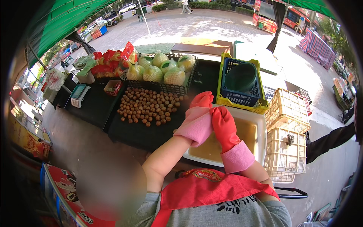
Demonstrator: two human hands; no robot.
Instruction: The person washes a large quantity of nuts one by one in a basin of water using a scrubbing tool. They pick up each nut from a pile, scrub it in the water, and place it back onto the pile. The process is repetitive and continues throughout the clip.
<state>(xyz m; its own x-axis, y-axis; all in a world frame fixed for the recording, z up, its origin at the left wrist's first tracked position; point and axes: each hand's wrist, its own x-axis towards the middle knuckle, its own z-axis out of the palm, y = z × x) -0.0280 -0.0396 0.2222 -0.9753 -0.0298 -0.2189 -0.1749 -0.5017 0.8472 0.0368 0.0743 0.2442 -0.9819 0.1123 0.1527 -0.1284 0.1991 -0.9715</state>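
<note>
Both of my hands wear red rubber gloves with pink fleecy cuffs. My left hand [202, 100] reaches forward over the near edge of the stall; its fingers look bent and no object shows in them. Close beside it, my right hand [224, 122] is closed on the edge of the left glove's pink cuff [195, 124]. Under my forearms lies a white plastic tub [259, 127] with brownish liquid. Walnuts [147, 106] are spread over the black table surface [127, 136] to the left of my hands.
Netted pomelos [153, 74] fill a black crate [170, 88] behind the walnuts. Red bags of fruit [106, 68] and a scale [78, 95] stand left. A yellow crate [241, 107] holds a blue crate [241, 98] and green basin [240, 76]. Cream crates [285, 150] stand right.
</note>
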